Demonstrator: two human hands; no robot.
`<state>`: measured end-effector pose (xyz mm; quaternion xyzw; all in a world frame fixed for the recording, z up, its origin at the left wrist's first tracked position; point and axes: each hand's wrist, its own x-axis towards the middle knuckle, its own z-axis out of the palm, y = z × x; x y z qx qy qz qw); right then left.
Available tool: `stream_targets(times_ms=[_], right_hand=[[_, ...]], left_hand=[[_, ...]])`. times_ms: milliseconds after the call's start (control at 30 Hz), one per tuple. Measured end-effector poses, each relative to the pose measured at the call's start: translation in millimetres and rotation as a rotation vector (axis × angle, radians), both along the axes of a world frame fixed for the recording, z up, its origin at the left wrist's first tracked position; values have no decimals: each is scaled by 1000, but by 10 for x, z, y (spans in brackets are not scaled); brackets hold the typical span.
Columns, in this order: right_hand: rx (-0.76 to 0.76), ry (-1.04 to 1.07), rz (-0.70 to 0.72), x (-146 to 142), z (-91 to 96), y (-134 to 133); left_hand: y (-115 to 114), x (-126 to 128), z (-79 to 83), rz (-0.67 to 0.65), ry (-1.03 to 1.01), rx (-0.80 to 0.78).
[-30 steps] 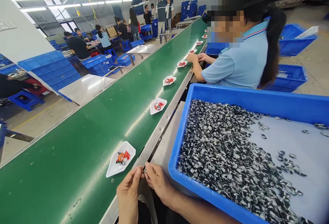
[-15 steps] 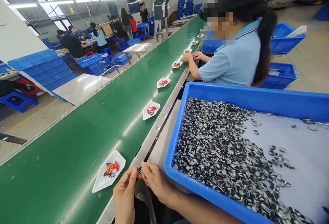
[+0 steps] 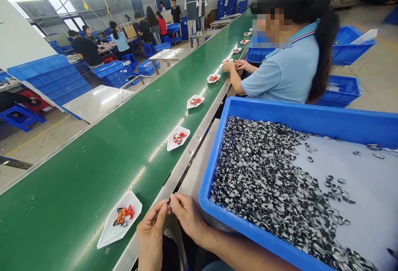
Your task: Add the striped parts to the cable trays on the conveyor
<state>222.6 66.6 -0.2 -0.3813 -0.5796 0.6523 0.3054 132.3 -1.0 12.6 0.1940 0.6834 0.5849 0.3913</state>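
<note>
Over the near metal edge of the conveyor, my left hand (image 3: 151, 231) and my right hand (image 3: 189, 219) meet at the fingertips. Both pinch a small black-and-white piece (image 3: 169, 203), mostly covered by the fingers. Left of my hands, a white kite-shaped tray (image 3: 110, 234) rides on the green conveyor belt (image 3: 71, 184), with red, orange and black small parts in it. To the right stands a blue bin (image 3: 213, 171) with a large heap of black-and-white striped pieces (image 3: 258, 175), like the one in my fingers.
Several more white trays, such as one tray (image 3: 171, 143), stretch up the belt. A co-worker in a light blue shirt (image 3: 290, 69) sits beyond the bin, hands at the belt. Blue crates (image 3: 49, 80), a metal table (image 3: 96, 103) and other people are across the belt.
The trays near me have shifted along the belt toward the lower left. My hands stay together on the small piece, almost in the same place.
</note>
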Motion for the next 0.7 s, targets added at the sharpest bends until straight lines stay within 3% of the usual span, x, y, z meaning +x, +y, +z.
stream_targets(times_ms=[200, 700], right_hand=[[103, -75, -40, 22, 10, 18], [242, -110, 16, 34, -13, -11]], left_hand=[[-7, 31, 37, 15, -114, -1], [-23, 33, 92, -43, -164, 57]])
